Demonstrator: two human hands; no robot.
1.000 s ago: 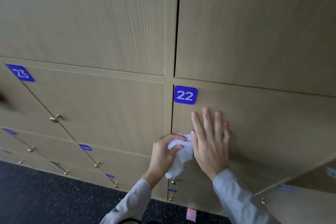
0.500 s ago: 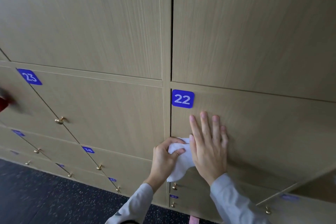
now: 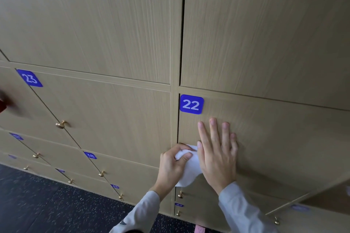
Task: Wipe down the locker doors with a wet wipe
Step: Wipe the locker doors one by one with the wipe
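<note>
Left hand (image 3: pixel 171 164) pinching a white wet wipe (image 3: pixel 189 172) at the edge of locker door 22 (image 3: pixel 274 138), right hand (image 3: pixel 217 153) spread flat on it, dark speckled floor (image 3: pixel 47 204) below

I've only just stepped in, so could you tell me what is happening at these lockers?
A person is wiping the light wooden locker door marked 22. The left hand grips a crumpled white wet wipe at the door's left edge, while the right hand rests flat on the door beside it, fingers straight.
</note>
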